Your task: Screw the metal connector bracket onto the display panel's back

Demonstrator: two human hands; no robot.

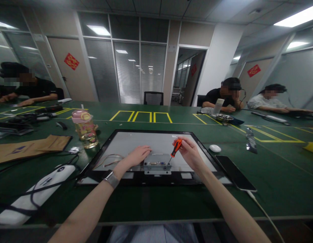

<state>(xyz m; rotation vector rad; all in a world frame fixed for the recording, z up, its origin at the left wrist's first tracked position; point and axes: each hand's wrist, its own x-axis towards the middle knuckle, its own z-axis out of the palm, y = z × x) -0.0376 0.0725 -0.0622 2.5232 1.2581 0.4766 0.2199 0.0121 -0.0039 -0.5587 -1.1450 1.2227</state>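
1. Closest to the lens is a pale striped trouser lap [151, 234]. Past it, both bare forearms reach out over the dark green table [272, 162].
2. The right hand [190, 154] is closed around a small orange-and-black-handled screwdriver [175, 149]. The shaft slants down and left, with the tip at the upper right corner of a small grey metal box [157, 164]. That box sits on a big flat black-framed display panel [151, 131], near the panel's front edge.
3. The left hand [138, 156] lies open with the fingers loosely bent and nothing in it. It rests on the panel just left of the metal box.
4. My main worry is that the screwdriver is tilted rather than square on. I reckon the tip could slip out and skid across the panel's grey sheet, or chew up a screw head.
5. Thin loose wires [108, 159] lie on the panel just left of the left hand, so a sliding wrist could snag them.
6. A pink-lidded clear drink bottle [84, 130] stands near the panel's back left corner. A stray elbow might tip liquid towards it.
7. A black phone [234, 172] lies just beside the right edge, so a slipped tool could hit it.
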